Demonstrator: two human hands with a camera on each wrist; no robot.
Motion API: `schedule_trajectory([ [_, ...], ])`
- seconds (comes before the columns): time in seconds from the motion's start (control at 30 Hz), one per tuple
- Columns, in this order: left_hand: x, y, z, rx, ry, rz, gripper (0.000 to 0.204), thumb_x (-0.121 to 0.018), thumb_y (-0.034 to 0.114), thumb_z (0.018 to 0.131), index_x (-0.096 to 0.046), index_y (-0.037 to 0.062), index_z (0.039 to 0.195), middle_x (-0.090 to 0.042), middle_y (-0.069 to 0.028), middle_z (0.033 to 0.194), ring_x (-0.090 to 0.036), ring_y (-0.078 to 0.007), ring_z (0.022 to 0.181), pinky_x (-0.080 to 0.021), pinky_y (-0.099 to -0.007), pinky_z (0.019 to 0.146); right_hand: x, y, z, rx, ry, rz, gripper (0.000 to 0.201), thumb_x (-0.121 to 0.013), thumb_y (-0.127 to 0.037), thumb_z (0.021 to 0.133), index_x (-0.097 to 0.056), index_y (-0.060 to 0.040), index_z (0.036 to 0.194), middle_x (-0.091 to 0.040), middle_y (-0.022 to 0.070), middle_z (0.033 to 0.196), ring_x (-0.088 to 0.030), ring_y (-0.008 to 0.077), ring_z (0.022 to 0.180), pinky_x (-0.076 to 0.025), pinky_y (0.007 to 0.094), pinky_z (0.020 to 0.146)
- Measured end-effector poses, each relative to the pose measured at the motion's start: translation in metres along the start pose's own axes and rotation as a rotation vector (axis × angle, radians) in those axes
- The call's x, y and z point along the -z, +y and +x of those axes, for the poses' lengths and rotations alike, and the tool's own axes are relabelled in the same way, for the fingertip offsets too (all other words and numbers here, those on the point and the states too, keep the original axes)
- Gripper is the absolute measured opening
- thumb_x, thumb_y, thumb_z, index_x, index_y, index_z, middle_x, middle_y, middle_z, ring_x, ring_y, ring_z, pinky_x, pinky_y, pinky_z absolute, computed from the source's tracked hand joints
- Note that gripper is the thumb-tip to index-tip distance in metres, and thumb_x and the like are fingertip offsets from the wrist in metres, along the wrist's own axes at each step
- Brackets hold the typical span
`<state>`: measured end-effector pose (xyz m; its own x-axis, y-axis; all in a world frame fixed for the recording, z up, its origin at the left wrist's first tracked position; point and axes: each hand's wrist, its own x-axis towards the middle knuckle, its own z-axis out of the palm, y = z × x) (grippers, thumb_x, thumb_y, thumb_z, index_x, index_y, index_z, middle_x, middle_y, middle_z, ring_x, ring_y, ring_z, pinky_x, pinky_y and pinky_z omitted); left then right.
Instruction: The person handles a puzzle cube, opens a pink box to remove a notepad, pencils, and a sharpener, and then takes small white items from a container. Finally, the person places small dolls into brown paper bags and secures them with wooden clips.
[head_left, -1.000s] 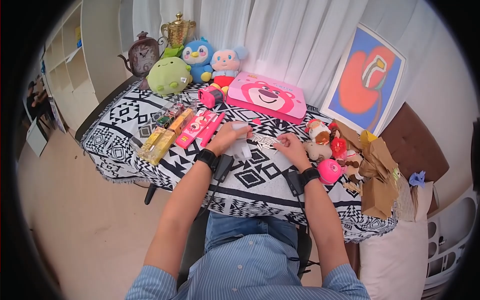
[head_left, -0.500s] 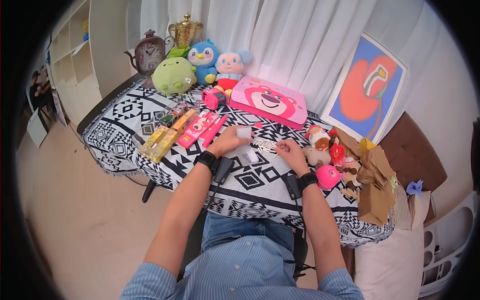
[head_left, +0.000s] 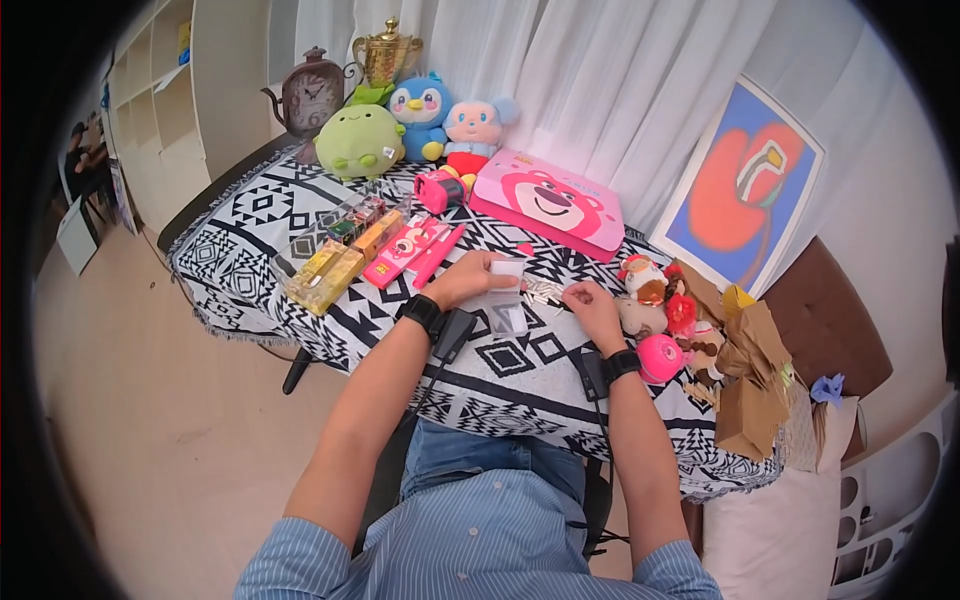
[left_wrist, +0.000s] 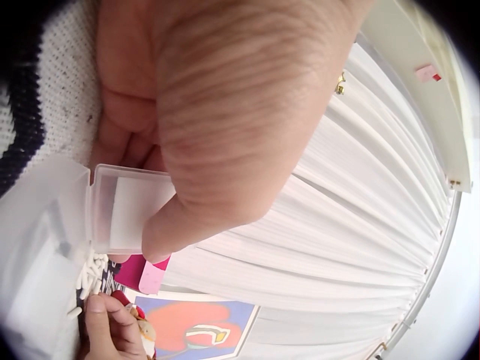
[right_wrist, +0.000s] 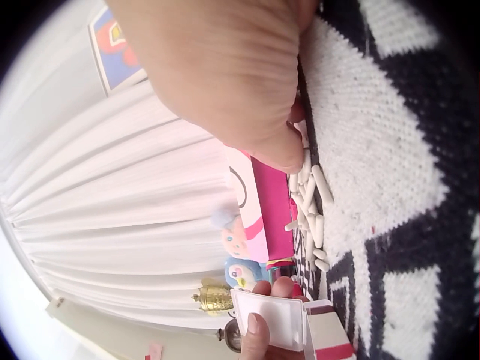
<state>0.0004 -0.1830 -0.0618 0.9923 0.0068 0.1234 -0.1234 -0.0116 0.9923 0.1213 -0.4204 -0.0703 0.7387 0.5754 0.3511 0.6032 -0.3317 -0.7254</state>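
My left hand (head_left: 468,280) holds a small clear plastic box (head_left: 508,318) by its raised lid (left_wrist: 133,210), with the thumb across the lid's face. The box hangs open below the lid, over the cloth. A loose pile of small white sticks (right_wrist: 309,214) lies on the cloth to the right of the box. At the right edge of this pile is my right hand (head_left: 597,312), its thumb and forefinger together at the tips. In the left wrist view, a white stick (left_wrist: 95,288) shows right at those fingertips, pinched between them.
Left of the hands lie pink packages (head_left: 410,250) and yellow boxes (head_left: 325,277). Behind stand a pink bear box (head_left: 548,203) and plush toys (head_left: 360,140). Small dolls (head_left: 645,285), a pink ball (head_left: 660,358) and crumpled brown paper (head_left: 750,350) sit at the right.
The left hand has turned the clear box, so its lid and body face the head camera differently. The right hand stays by the white sticks, its fingertips shifting slightly. The head view has shifted a little.
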Motion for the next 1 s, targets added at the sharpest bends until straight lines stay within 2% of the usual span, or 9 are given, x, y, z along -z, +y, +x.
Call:
schedule_trajectory([
  [0.33, -0.002, -0.001, 0.002, -0.011, 0.052, 0.070, 0.035, -0.067, 0.017, 0.082, -0.063, -0.0019, 0.111, -0.068, -0.0069, 0.090, -0.061, -0.0108, 0.075, -0.048, -0.0244, 0.066, -0.002, -0.018, -0.002, -0.008, 0.048, 0.114, 0.013, -0.068, -0.012, 0.083, -0.065, -0.0003, 0.089, -0.064, 0.0022, 0.074, -0.058, 0.0086, 0.069, -0.047, 0.0236, 0.065],
  [0.4, -0.001, 0.005, -0.001, 0.028, 0.087, 0.144, 0.033, -0.067, 0.017, 0.081, -0.064, -0.0004, 0.110, -0.067, -0.0047, 0.086, -0.058, -0.0080, 0.069, -0.045, -0.0229, 0.057, -0.007, -0.032, -0.003, 0.028, -0.044, 0.206, 0.012, -0.068, -0.011, 0.083, -0.065, -0.0005, 0.089, -0.063, 0.0013, 0.075, -0.057, 0.0081, 0.069, -0.047, 0.0224, 0.064],
  [0.57, 0.002, -0.002, 0.000, -0.003, 0.068, 0.090, 0.028, -0.066, 0.019, 0.084, -0.065, 0.0016, 0.106, -0.066, -0.0029, 0.086, -0.055, -0.0076, 0.065, -0.042, -0.0226, 0.052, -0.024, -0.069, -0.005, 0.159, -0.204, 0.138, 0.009, -0.068, -0.006, 0.082, -0.064, -0.0013, 0.088, -0.061, 0.0010, 0.080, -0.055, 0.0076, 0.069, -0.045, 0.0222, 0.064],
  [0.63, 0.001, -0.001, 0.000, -0.014, 0.072, 0.091, 0.028, -0.065, 0.018, 0.084, -0.065, 0.0020, 0.107, -0.066, -0.0030, 0.087, -0.056, -0.0078, 0.066, -0.042, -0.0223, 0.052, -0.032, -0.070, -0.004, 0.328, -0.322, 0.055, 0.009, -0.068, -0.006, 0.081, -0.063, -0.0011, 0.087, -0.060, 0.0011, 0.079, -0.053, 0.0078, 0.068, -0.045, 0.0238, 0.062],
  [0.7, -0.001, -0.001, -0.001, -0.042, 0.084, 0.036, 0.022, -0.062, 0.013, 0.084, -0.065, 0.0027, 0.102, -0.066, -0.0032, 0.089, -0.057, -0.0079, 0.069, -0.043, -0.0214, 0.052, -0.037, -0.068, -0.005, 0.302, -0.326, 0.079, 0.010, -0.068, -0.006, 0.081, -0.063, -0.0009, 0.087, -0.059, 0.0011, 0.077, -0.052, 0.0080, 0.066, -0.044, 0.0247, 0.061],
  [0.77, -0.003, -0.001, -0.002, -0.056, 0.083, -0.020, 0.020, -0.060, 0.013, 0.083, -0.064, 0.0028, 0.100, -0.067, -0.0038, 0.091, -0.058, -0.0085, 0.072, -0.044, -0.0210, 0.053, -0.038, -0.065, -0.007, 0.111, -0.318, 0.158, 0.009, -0.067, -0.006, 0.082, -0.063, -0.0013, 0.089, -0.059, 0.0001, 0.077, -0.052, 0.0065, 0.067, -0.044, 0.0226, 0.061],
  [0.83, -0.002, 0.003, -0.003, -0.071, 0.080, -0.076, 0.017, -0.059, 0.012, 0.082, -0.063, 0.0029, 0.097, -0.067, -0.0044, 0.092, -0.059, -0.0091, 0.074, -0.045, -0.0206, 0.054, -0.033, -0.063, -0.008, 0.061, -0.304, 0.205, 0.009, -0.067, -0.006, 0.083, -0.062, -0.0015, 0.089, -0.059, -0.0006, 0.077, -0.052, 0.0057, 0.067, -0.044, 0.0214, 0.062],
  [0.87, 0.000, 0.005, -0.003, -0.005, 0.066, -0.112, 0.017, -0.059, 0.011, 0.081, -0.061, 0.0028, 0.095, -0.066, -0.0051, 0.092, -0.060, -0.0105, 0.076, -0.047, -0.0220, 0.058, -0.030, -0.062, -0.008, 0.011, -0.286, 0.251, 0.009, -0.066, -0.007, 0.084, -0.062, -0.0017, 0.090, -0.059, -0.0012, 0.077, -0.052, 0.0048, 0.067, -0.044, 0.0203, 0.062],
  [1.0, 0.005, -0.006, 0.006, 0.043, 0.000, -0.225, 0.021, -0.056, 0.008, 0.075, -0.057, 0.0013, 0.094, -0.064, -0.0080, 0.089, -0.060, -0.0155, 0.080, -0.049, -0.0270, 0.072, -0.024, -0.063, -0.011, 0.029, -0.281, 0.263, 0.009, -0.066, -0.008, 0.085, -0.062, -0.0018, 0.091, -0.059, -0.0023, 0.077, -0.052, 0.0035, 0.068, -0.044, 0.0186, 0.062],
])
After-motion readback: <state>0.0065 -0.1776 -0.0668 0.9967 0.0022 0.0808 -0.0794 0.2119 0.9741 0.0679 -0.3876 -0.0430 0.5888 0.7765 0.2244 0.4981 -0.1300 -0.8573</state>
